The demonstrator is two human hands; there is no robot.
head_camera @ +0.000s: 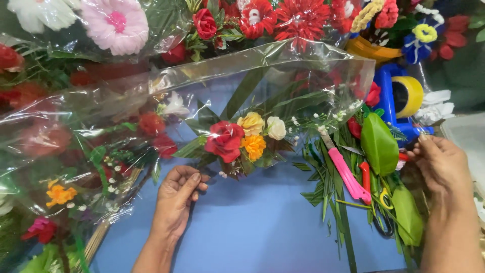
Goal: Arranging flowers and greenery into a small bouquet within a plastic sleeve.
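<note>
My left hand (177,194) grips the stem end of a small bouquet (241,139) of red, yellow, orange and white flowers with long green leaves. The bouquet lies on a blue table (252,222), partly under a sheet of clear plastic wrap (283,65). My right hand (444,164) is at the right, fingers pinched near a blue tape dispenser (389,101) with a yellow tape roll (409,93). I cannot tell whether the fingers hold a strip of tape.
A pink utility knife (346,174) lies on cut green leaves (379,144), beside a red-handled tool (366,177) and scissors (386,199). Wrapped flower bunches (55,151) crowd the left side. More red and pink flowers (283,17) line the back.
</note>
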